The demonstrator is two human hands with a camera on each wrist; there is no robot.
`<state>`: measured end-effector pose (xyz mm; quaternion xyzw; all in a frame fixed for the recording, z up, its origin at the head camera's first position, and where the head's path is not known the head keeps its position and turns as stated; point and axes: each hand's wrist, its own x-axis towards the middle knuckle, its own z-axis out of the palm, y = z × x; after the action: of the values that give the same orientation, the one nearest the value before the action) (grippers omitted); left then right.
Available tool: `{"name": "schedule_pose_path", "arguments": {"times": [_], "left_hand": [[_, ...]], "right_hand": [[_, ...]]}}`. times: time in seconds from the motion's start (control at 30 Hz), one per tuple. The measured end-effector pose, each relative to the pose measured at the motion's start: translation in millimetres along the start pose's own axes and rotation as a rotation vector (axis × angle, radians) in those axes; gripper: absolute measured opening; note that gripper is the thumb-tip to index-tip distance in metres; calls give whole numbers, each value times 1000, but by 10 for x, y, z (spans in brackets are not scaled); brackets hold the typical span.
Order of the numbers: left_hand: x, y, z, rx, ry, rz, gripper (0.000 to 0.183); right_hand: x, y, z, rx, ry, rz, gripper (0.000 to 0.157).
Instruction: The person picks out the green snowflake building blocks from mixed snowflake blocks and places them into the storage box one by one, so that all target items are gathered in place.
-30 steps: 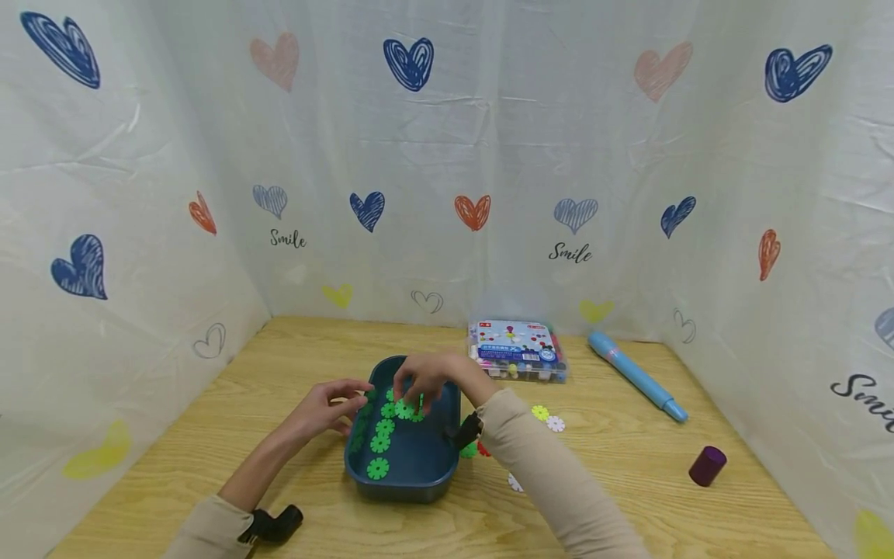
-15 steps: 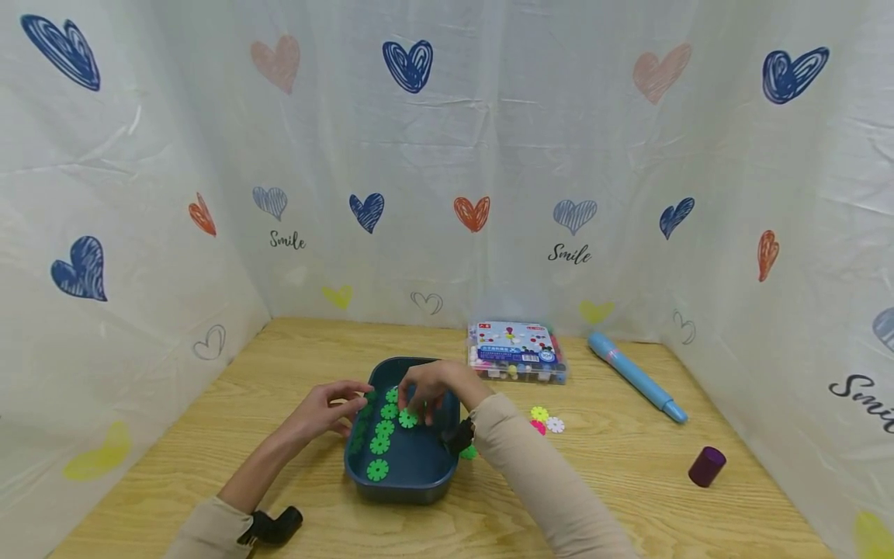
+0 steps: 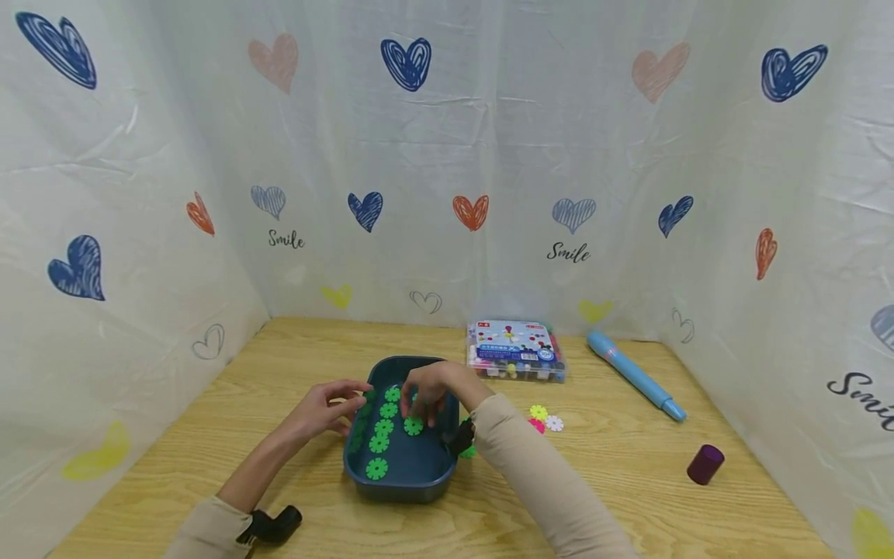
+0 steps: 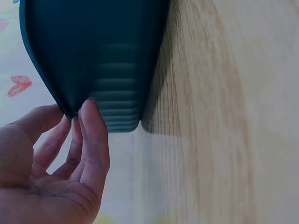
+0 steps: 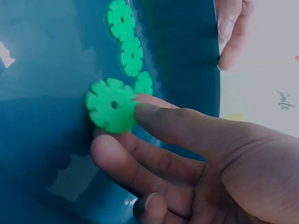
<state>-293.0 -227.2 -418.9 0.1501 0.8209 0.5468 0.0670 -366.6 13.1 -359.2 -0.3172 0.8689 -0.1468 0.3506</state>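
A dark teal plastic bin (image 3: 401,492) stands on the wooden table. My left hand (image 3: 327,409) is at its left wall; in the left wrist view, the thumb and fingers pinch the bin's rim (image 4: 49,86). My right hand (image 3: 434,386) reaches inside the bin. Between its thumb and index finger it pinches a green notched disc (image 5: 112,106) with a small centre hole, slightly blurred in the right wrist view. Several similar green discs (image 3: 377,469) form a line on the bin floor along the left wall. The right hand hides part of the bin's far end.
Right of the bin lie a yellow disc (image 3: 538,412), a white disc (image 3: 555,423), a pink disc (image 3: 536,425) and a partly hidden green disc (image 3: 467,451). Farther off are a clear boxed kit (image 3: 517,353), a light blue tube (image 3: 635,376) and a purple cylinder (image 3: 705,464). Heart-printed curtains enclose the table.
My right hand has shifted slightly nearer inside the bin, and the green disc in it has moved nearer and a little right. The left hand stays at the rim.
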Motion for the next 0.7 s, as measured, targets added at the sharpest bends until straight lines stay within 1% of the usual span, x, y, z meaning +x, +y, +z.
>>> {"name": "schedule_pose_path", "arguments": {"times": [0.2,0.3,0.4,0.53,0.7], "left_hand": [[1,3,5,-3,-4,3,45],[12,12,0,-4,-5,0,46],[18,21,-3,-7,4,-4,47],[11,24,-1,-9,12,-15,48],[2,22,10,-8,20,-23,48]], "right_hand": [[-76,52,-40,-32,35,-42,18],[-168,78,-99,-58,62,-69,20],[-293,107,-177,-59,94,-101,22],[-491,164,-262,-45,177,-157,21],[-745,288,-295,-43,301,-221,16]]}}
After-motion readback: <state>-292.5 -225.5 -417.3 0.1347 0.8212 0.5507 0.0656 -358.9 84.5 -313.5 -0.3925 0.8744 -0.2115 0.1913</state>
